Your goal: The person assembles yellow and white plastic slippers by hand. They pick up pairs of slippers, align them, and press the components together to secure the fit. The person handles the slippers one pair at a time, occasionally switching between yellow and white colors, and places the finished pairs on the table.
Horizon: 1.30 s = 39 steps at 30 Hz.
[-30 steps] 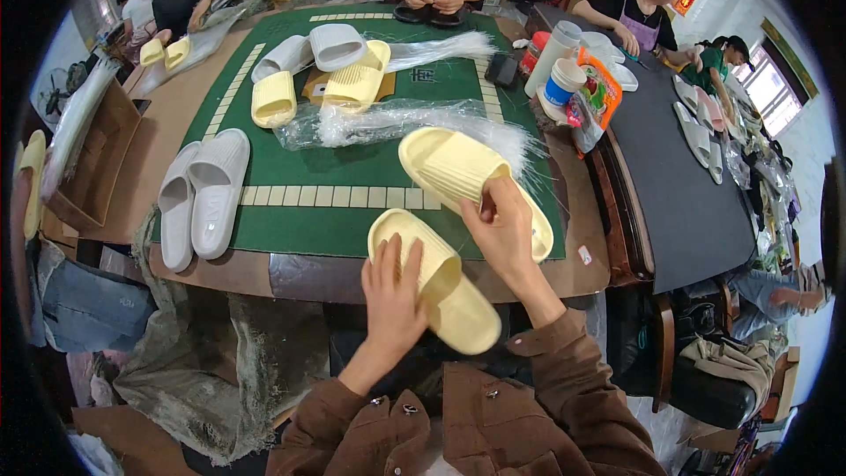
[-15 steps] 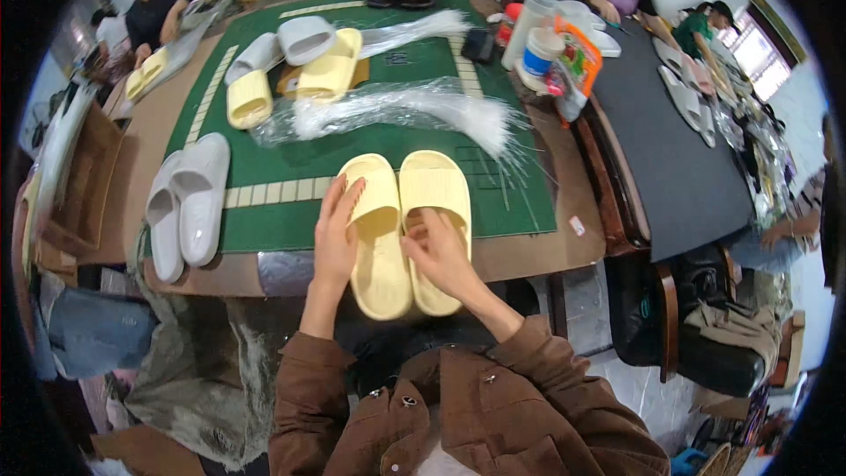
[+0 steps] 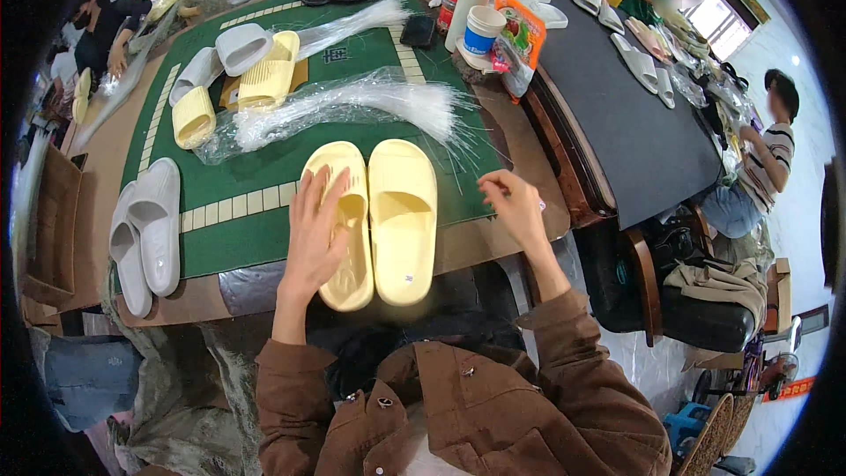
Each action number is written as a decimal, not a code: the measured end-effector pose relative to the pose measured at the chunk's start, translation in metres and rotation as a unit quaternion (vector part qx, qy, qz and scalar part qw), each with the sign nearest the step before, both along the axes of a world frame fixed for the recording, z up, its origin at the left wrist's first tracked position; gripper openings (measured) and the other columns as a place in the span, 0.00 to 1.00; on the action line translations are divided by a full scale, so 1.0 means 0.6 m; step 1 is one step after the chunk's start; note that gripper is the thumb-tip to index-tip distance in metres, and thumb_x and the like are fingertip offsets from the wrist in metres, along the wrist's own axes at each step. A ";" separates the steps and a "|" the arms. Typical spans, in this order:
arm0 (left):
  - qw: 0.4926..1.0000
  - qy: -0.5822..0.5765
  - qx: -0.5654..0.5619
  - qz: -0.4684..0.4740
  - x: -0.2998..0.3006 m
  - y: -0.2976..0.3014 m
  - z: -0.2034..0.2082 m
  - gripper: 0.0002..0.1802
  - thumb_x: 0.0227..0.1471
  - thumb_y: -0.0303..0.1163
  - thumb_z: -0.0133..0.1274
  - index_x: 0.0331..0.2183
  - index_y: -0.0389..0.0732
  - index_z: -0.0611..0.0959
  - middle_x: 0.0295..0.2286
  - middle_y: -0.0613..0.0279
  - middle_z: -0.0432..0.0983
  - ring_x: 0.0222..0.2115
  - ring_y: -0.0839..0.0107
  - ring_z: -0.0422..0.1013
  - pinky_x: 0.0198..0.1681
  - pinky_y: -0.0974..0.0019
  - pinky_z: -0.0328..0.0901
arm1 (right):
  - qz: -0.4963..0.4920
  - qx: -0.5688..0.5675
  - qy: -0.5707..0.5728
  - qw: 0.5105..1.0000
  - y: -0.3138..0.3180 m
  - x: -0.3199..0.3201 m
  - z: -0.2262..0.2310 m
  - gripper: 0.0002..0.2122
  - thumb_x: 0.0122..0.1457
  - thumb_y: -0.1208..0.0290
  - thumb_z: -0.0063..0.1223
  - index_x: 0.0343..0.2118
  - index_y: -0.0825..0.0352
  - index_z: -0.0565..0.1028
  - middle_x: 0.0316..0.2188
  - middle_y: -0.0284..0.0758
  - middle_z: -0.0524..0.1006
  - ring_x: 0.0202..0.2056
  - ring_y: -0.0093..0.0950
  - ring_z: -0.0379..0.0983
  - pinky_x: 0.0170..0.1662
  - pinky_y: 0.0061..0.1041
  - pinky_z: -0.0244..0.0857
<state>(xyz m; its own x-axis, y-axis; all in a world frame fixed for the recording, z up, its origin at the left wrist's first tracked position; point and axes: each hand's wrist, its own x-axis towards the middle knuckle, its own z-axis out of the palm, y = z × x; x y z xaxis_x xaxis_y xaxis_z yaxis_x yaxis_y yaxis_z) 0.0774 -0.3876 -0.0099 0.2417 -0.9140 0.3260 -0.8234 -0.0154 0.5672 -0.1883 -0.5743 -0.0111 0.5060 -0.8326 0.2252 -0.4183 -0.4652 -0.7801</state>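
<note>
A pair of pale yellow slippers lies side by side at the table's near edge, heels hanging past it. My left hand (image 3: 313, 229) rests over the left slipper (image 3: 350, 289), its fingers spread across the strap and the thumb by the foot opening. Nothing covers the right slipper (image 3: 403, 242); a small whitish sticker (image 3: 408, 279) shows on its insole near the heel. Away to the right, my right hand (image 3: 517, 211) hovers over the table edge with loosely bent fingers, and I see nothing in them.
Behind the pair lies a bundle of clear plastic strands (image 3: 352, 110). Grey slippers (image 3: 153, 227) stand at left; more grey and yellow slippers (image 3: 238, 75) sit farther back. A cup (image 3: 482, 31) and an orange packet (image 3: 522, 35) are at far right. Several people work around the tables.
My right hand has come out of the right slipper and moved right, uncovering the insole and its sticker. My left hand stays on the left slipper, fingers more spread. The view has turned right.
</note>
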 end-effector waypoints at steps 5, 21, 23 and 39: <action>0.999 -0.033 0.026 0.028 -0.017 -0.011 0.014 0.24 0.55 0.34 0.47 0.54 0.43 0.71 0.55 0.49 0.62 0.59 0.51 0.54 0.62 0.42 0.44 | -0.071 -0.217 0.196 0.954 -0.012 -0.004 -0.033 0.09 0.53 0.69 0.56 0.30 0.69 0.72 0.31 0.41 0.71 0.28 0.40 0.75 0.33 0.37 0.70; 0.954 -0.207 0.104 0.191 0.175 -0.231 -0.112 0.26 0.60 0.48 0.39 0.60 0.59 0.65 0.61 0.43 0.49 0.62 0.38 0.40 0.63 0.38 0.35 | 0.053 0.364 -0.258 0.893 -0.006 -0.088 0.037 0.06 0.56 0.76 0.46 0.35 0.69 0.73 0.19 0.27 0.70 0.20 0.16 0.64 0.22 0.16 0.56; 0.952 -0.217 0.092 0.195 0.176 -0.231 -0.122 0.26 0.60 0.48 0.39 0.60 0.59 0.65 0.61 0.42 0.50 0.62 0.37 0.41 0.63 0.38 0.35 | 0.006 0.376 -0.439 0.816 -0.008 -0.117 0.059 0.06 0.57 0.77 0.47 0.36 0.69 0.72 0.21 0.30 0.71 0.22 0.16 0.65 0.20 0.12 0.56; 0.938 -0.246 0.107 0.218 0.161 -0.233 -0.120 0.27 0.60 0.46 0.38 0.60 0.58 0.64 0.61 0.43 0.51 0.61 0.38 0.44 0.63 0.39 0.37 | 0.106 -0.102 -0.711 0.687 0.036 -0.294 0.257 0.09 0.65 0.70 0.47 0.43 0.69 0.69 0.28 0.29 0.63 0.24 0.17 0.55 0.25 0.15 0.55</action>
